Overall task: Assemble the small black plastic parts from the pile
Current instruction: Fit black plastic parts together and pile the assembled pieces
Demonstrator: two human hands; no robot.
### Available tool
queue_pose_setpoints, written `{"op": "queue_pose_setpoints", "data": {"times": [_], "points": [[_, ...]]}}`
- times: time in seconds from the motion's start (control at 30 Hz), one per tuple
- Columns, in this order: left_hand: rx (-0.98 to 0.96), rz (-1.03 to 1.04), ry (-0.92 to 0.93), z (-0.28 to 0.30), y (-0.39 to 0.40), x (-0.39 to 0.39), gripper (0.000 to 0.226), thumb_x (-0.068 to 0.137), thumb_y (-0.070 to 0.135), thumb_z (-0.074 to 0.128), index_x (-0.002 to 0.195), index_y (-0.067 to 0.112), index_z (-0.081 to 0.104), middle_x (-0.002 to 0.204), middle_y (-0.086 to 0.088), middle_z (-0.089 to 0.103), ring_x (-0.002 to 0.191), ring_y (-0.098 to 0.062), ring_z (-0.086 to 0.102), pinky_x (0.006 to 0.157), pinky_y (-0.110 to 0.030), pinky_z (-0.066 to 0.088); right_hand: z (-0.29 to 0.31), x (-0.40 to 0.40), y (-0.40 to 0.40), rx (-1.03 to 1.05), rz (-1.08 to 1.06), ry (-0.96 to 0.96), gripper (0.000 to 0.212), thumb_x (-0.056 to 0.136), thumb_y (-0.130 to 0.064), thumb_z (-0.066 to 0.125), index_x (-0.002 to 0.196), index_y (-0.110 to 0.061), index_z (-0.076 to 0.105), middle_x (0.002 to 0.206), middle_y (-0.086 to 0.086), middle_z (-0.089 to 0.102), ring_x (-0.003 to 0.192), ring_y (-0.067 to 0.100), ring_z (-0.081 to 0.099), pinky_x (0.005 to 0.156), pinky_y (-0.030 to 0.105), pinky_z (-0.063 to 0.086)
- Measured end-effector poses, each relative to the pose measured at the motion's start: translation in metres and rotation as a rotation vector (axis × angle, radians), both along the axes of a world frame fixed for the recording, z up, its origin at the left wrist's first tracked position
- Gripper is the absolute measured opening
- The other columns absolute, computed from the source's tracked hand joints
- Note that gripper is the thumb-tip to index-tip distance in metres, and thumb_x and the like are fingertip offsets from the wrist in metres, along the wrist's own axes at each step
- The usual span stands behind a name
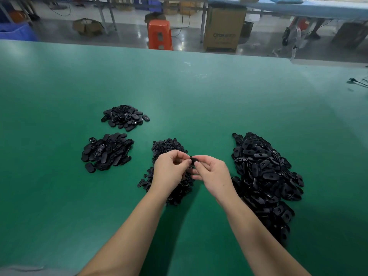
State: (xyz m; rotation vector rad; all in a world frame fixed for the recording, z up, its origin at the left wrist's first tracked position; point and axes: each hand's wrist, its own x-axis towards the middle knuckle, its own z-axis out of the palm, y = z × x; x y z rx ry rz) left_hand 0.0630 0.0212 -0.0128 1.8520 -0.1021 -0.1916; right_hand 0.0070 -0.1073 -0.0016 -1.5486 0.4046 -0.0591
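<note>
My left hand (171, 170) and my right hand (213, 174) meet above the middle pile of small black parts (167, 146). Between their fingertips sits one small black plastic part (194, 160); my right thumb and forefinger pinch it, and the curled fingers of my left hand touch its left end. Whether my left hand holds a second piece is hidden by its fingers. A large pile of black oval parts (262, 172) lies to the right of my hands. Two smaller piles of oval parts lie to the left, one nearer (106, 152) and one farther (125, 117).
The green table (199, 96) stretches wide beyond the piles. A black cable end (356, 81) lies at its far right edge. Past the table stand an orange stool (160, 34), a cardboard box (224, 28) and a blue crate (17, 32).
</note>
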Motion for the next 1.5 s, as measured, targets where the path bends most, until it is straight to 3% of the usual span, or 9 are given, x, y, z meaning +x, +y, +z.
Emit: {"op": "queue_pose_setpoints", "data": {"times": [0.1, 0.23, 0.33, 0.5, 0.7, 0.93, 1.5], "points": [[0.026, 0.004, 0.001, 0.001, 0.0, 0.0, 0.01, 0.085, 0.014, 0.077, 0.079, 0.022, 0.074, 0.069, 0.001, 0.072, 0.054, -0.009, 0.057, 0.063, -0.039, 0.057, -0.001, 0.0, 0.0, -0.025, 0.006, 0.0, 0.02, 0.099, 0.0, 0.055, 0.11, -0.011, 0.068, 0.091, 0.01, 0.075, 0.077, 0.012, 0.073, 0.071, 0.023, 0.06], [0.049, -0.038, -0.048, 0.004, 0.004, 0.0, 0.011, 0.082, 0.015, 0.08, 0.077, 0.024, 0.074, 0.068, 0.003, 0.07, 0.056, -0.004, 0.053, 0.058, -0.019, 0.044, -0.001, -0.003, -0.001, 0.0, 0.005, -0.017, 0.02, 0.099, 0.001, 0.054, 0.105, -0.01, 0.069, 0.088, 0.013, 0.076, 0.078, 0.017, 0.074, 0.073, 0.024, 0.06], [0.007, -0.025, -0.024, 0.009, 0.007, 0.001, 0.016, 0.079, 0.014, 0.084, 0.085, 0.025, 0.075, 0.074, 0.009, 0.065, 0.054, 0.001, 0.05, 0.055, -0.012, 0.042, 0.001, -0.004, -0.004, 0.059, 0.008, -0.044, 0.021, 0.098, 0.004, 0.052, 0.102, -0.007, 0.069, 0.086, 0.013, 0.077, 0.079, 0.02, 0.075, 0.072, 0.024, 0.06], [-0.146, -0.11, 0.096, 0.013, 0.011, 0.002, 0.01, 0.079, 0.009, 0.084, 0.086, 0.008, 0.077, 0.06, 0.01, 0.063, 0.046, 0.002, 0.048, 0.048, -0.009, 0.037, 0.008, -0.005, -0.007, 0.145, 0.028, -0.066, 0.007, 0.095, -0.001, 0.064, 0.099, -0.003, 0.069, 0.086, 0.015, 0.077, 0.075, 0.02, 0.074, 0.071, 0.024, 0.06], [-0.093, -0.144, 0.113, 0.015, 0.012, 0.001, 0.004, 0.084, 0.009, 0.08, 0.088, 0.01, 0.079, 0.063, 0.005, 0.066, 0.044, 0.001, 0.047, 0.046, -0.011, 0.038, 0.005, -0.006, -0.007, 0.191, -0.012, -0.047, 0.006, 0.095, 0.002, 0.062, 0.096, -0.002, 0.067, 0.082, 0.015, 0.075, 0.068, 0.017, 0.072, 0.068, 0.024, 0.061], [-0.046, -0.131, 0.147, 0.012, 0.008, -0.001, 0.003, 0.085, 0.012, 0.077, 0.083, 0.014, 0.078, 0.066, -0.002, 0.066, 0.047, -0.011, 0.045, 0.044, -0.022, 0.039, 0.005, -0.005, -0.007, 0.116, 0.002, -0.033, 0.009, 0.096, 0.002, 0.061, 0.094, -0.003, 0.067, 0.078, 0.007, 0.076, 0.068, 0.015, 0.073, 0.066, 0.025, 0.061], [-0.031, -0.137, 0.126, 0.011, 0.006, -0.005, 0.007, 0.086, 0.013, 0.076, 0.079, 0.012, 0.073, 0.066, -0.006, 0.067, 0.047, -0.014, 0.053, 0.047, -0.023, 0.044, 0.004, -0.001, -0.013, 0.001, 0.07, -0.005, 0.01, 0.093, 0.003, 0.064, 0.098, -0.006, 0.068, 0.082, 0.011, 0.072, 0.071, 0.012, 0.072, 0.068, 0.022, 0.059]]}}
